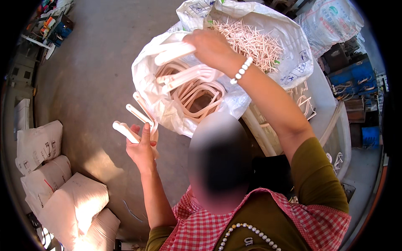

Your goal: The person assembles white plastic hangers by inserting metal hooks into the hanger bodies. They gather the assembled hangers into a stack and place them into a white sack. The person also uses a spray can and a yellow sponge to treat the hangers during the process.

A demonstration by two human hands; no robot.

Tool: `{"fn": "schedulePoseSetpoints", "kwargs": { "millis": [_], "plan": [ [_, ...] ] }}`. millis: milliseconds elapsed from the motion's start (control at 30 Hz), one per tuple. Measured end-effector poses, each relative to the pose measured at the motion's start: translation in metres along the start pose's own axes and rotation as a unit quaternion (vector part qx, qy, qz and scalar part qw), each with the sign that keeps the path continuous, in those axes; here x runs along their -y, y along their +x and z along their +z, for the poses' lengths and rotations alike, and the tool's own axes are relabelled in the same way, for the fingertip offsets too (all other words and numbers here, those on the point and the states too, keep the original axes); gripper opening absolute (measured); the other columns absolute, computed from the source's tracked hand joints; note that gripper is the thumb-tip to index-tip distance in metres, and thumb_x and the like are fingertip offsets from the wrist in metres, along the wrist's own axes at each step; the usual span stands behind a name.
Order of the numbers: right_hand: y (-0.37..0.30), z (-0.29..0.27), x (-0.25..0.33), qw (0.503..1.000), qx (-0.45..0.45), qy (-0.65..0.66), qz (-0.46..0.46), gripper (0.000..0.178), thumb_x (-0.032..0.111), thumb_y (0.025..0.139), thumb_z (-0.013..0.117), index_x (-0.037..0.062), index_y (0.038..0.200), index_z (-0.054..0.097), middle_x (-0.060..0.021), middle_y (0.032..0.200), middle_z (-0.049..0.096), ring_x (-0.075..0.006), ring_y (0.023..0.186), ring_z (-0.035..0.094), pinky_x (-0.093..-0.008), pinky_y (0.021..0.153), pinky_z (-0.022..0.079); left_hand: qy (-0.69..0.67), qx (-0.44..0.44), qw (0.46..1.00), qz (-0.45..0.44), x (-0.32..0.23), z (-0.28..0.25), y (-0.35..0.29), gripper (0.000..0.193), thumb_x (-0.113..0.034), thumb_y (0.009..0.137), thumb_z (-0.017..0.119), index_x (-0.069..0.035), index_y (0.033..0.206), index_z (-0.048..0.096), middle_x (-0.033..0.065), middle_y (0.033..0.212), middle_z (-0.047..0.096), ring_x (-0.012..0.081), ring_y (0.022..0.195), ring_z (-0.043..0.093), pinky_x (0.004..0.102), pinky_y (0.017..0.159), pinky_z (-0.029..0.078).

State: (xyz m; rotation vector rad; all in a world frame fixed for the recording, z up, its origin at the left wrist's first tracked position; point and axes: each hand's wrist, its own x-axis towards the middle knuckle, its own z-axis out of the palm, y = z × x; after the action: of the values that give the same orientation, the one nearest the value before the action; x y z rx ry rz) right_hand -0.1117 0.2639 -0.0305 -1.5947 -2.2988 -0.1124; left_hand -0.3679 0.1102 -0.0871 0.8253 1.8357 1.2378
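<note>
My left hand (142,148) is closed around a few pale pink plastic strips (138,113) bent like handles, held over the floor left of the sack. My right hand (209,48) reaches across a white woven sack (144,62). Its fingers are closed on a pale pink plastic piece (175,53) at the sack's left part; the fingertips are partly hidden. Below it, inside the sack, several curved pink plastic loops (197,100) lie nested. More straight-ended pieces (188,77) rest over them, under my right hand.
Short thin pink plastic sprues (251,42) are heaped in the sack's right part. A stuffed white sack (331,25) stands at the far right, near blue metal equipment (354,77). Full pale sacks (75,205) are piled on the left. A pale bin (331,125) holds pink scraps.
</note>
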Motion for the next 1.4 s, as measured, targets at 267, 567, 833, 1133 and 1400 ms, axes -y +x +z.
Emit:
{"fn": "schedulePoseSetpoints", "kwargs": {
  "millis": [267,567,833,1133,1400],
  "plan": [
    [-0.024,0.005,0.010,0.974,0.184,-0.107,-0.079,0.012,0.015,0.077,0.057,0.0099,0.072,0.067,-0.0084,0.070,0.065,-0.0282,0.071,0.064,-0.0394,0.063,0.049,0.368,-0.081,0.891,0.251,0.037,-0.020,0.018,0.023,-0.017,0.082,0.066,0.001,0.096,0.063,0.0226,0.083,0.062,0.0360,0.070,0.061,0.0428,0.060,0.046],
    [-0.007,0.122,0.040,0.873,0.463,-0.134,-0.071,0.015,0.015,0.077,0.060,0.0097,0.084,0.072,-0.0076,0.089,0.068,-0.0249,0.095,0.063,-0.0394,0.077,0.047,-0.049,0.123,0.982,-0.132,0.048,0.026,0.015,0.047,-0.023,0.076,0.079,0.009,0.104,0.057,0.0081,0.084,0.060,0.0101,0.050,0.050,0.0228,0.043,0.042],
    [-0.061,0.188,0.011,0.892,0.410,-0.186,-0.048,0.017,0.017,0.079,0.059,0.0104,0.090,0.071,-0.0073,0.095,0.067,-0.0238,0.099,0.060,-0.0386,0.081,0.044,-0.015,0.104,0.993,-0.060,0.012,0.025,0.010,0.025,-0.011,0.078,0.073,0.003,0.091,0.056,0.0050,0.067,0.056,0.0099,0.046,0.047,0.0240,0.044,0.040],
    [-0.104,0.184,0.002,0.964,0.238,-0.105,-0.048,0.044,0.015,0.087,0.048,0.0044,0.131,0.046,-0.0170,0.136,0.044,-0.0285,0.126,0.042,-0.0400,0.103,0.033,0.021,0.101,0.993,-0.053,-0.004,-0.022,0.004,0.029,-0.024,0.089,0.062,0.002,0.099,0.054,0.0079,0.081,0.057,0.0092,0.047,0.045,0.0241,0.045,0.038],
    [-0.181,-0.030,-0.044,0.966,0.082,0.240,0.057,0.025,0.020,0.084,0.053,0.0113,0.106,0.061,-0.0131,0.100,0.063,-0.0310,0.095,0.060,-0.0416,0.082,0.048,0.421,0.074,0.893,0.143,-0.048,-0.049,-0.023,0.042,-0.035,0.091,0.057,0.004,0.103,0.056,0.0155,0.074,0.062,0.0224,0.048,0.057,0.0309,0.045,0.045]
  ]
}}
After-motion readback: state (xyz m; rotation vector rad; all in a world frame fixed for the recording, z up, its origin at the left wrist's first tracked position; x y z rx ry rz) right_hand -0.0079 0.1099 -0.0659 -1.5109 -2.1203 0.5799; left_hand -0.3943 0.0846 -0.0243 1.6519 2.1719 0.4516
